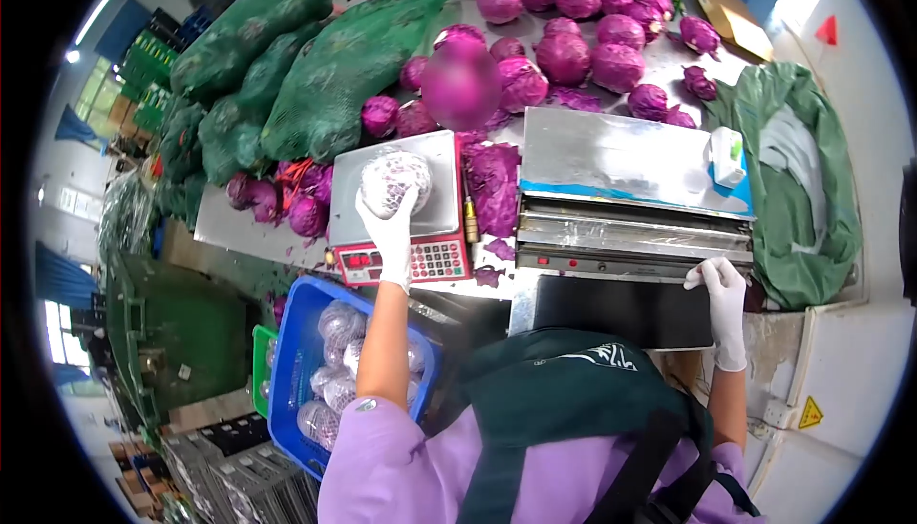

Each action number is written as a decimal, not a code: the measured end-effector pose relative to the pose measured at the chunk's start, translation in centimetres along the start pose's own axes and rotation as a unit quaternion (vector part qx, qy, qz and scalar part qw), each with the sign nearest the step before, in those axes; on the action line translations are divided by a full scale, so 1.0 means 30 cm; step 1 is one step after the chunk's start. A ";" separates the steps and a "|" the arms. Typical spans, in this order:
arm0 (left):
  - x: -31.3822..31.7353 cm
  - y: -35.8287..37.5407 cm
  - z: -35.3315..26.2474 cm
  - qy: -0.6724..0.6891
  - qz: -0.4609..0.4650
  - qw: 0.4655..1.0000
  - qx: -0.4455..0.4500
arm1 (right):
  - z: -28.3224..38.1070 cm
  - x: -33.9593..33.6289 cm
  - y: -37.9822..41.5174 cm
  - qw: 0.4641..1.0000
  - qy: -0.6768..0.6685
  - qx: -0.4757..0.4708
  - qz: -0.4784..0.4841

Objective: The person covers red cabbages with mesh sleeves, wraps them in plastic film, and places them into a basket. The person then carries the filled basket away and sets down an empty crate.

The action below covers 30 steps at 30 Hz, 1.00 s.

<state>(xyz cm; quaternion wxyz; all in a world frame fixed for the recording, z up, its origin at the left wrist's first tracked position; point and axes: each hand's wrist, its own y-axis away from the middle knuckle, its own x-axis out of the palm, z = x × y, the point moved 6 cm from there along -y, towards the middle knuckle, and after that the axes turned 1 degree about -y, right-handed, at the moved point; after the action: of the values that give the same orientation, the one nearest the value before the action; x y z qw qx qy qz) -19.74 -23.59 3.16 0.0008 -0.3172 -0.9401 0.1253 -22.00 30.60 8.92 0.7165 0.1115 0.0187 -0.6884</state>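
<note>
Head view, looking down over your purple sleeves and dark green apron at a packing bench. Your left hand (pixel 392 237), in a white glove, is cupped around the near side of a wrapped red cabbage (pixel 394 180) that sits on the steel pan of a weighing scale (pixel 396 209). Your right hand (pixel 721 285), also gloved, rests with fingers loosely curled on the right front edge of a film wrapping machine (pixel 630 209); it appears to hold nothing, though the fisheye edge makes that hard to confirm.

A blue crate (pixel 291 362) of wrapped cabbages stands below the scale, to your left. Loose red cabbages (pixel 573 27) are heaped at the far end of the table, beside green mesh sacks (pixel 325 75).

The wrapped head is round and slick, and it sits close to the pan's near edge: a one-handed lift could let it slip and roll off the bench or onto the scale's keypad. Pressing on it would also likely throw off the weight reading. Your right hand lies close to the wrapper's front bar, which may be hot.

The scale's red display and keys are too small to read. A yellow triangular warning sticker (pixel 810 414) shows on the wall at right; its symbol is not legible.
</note>
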 end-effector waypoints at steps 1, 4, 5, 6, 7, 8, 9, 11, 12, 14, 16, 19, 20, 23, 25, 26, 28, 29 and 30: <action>-0.027 -0.004 0.047 0.003 0.006 1.000 -0.001 | 0.001 0.021 -0.006 1.000 0.001 0.001 0.010; -0.086 -0.040 0.081 -0.115 0.058 0.990 -0.054 | 0.010 0.084 -0.026 0.999 -0.002 0.003 0.044; -0.107 -0.052 0.078 -0.185 0.078 0.978 -0.048 | 0.011 0.104 -0.031 0.999 -0.009 0.012 0.049; -0.129 -0.071 0.084 -0.254 0.098 0.961 -0.042 | 0.011 0.122 -0.038 0.998 -0.017 0.020 0.055; -0.168 -0.100 0.128 -0.260 0.119 0.956 -0.066 | 0.017 0.139 -0.042 0.998 -0.009 0.001 0.068; -0.196 -0.106 0.079 -0.200 0.139 0.965 -0.093 | 0.021 0.152 -0.044 0.997 -0.004 0.001 0.078; -0.243 -0.133 0.034 -0.169 0.125 0.971 -0.110 | 0.023 0.161 -0.042 0.997 -0.004 0.007 0.079; -0.345 -0.204 -0.059 -0.128 0.085 0.983 -0.096 | 0.022 0.171 -0.035 0.996 0.003 0.014 0.085; -0.393 -0.238 -0.112 -0.120 0.059 0.989 -0.065 | 0.016 0.174 -0.034 0.996 0.011 0.019 0.092; -0.470 -0.279 -0.210 -0.137 0.019 0.990 -0.034 | 0.012 0.180 -0.031 0.994 0.021 0.003 0.106; -0.475 -0.271 -0.305 -0.108 0.008 0.994 -0.032 | 0.017 0.195 -0.024 0.993 0.037 0.003 0.112; -0.408 -0.247 -0.321 -0.091 0.064 0.994 -0.012 | 0.028 0.231 -0.013 0.991 0.053 0.001 0.120; -0.365 -0.230 -0.310 -0.077 0.089 0.993 -0.011 | 0.034 0.245 -0.013 0.991 0.055 0.001 0.125; -0.267 -0.183 -0.176 -0.045 0.126 0.989 -0.057 | 0.051 0.288 -0.004 0.988 0.054 0.005 0.147; -0.224 -0.134 -0.050 -0.064 0.131 0.988 -0.059 | 0.060 0.298 0.003 0.986 0.074 0.006 0.150; -0.196 -0.099 0.000 -0.087 0.122 0.987 -0.057 | 0.063 0.304 0.001 0.985 0.090 0.008 0.146; -0.142 -0.003 0.087 -0.024 0.001 0.998 -0.065 | 0.074 0.310 0.007 0.985 0.101 0.008 0.140; -0.112 0.045 0.075 0.030 -0.050 0.997 -0.057 | 0.082 0.315 0.010 0.984 0.112 0.004 0.141; -0.083 0.084 0.067 0.084 -0.101 0.990 -0.049 | 0.091 0.321 0.012 0.982 0.123 0.000 0.142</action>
<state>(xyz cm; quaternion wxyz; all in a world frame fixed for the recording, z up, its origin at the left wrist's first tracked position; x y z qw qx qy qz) -16.42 -23.61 0.80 0.0771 -0.2295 -0.9689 0.0516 -21.48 20.65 9.88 0.7995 0.1966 0.0907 -0.5603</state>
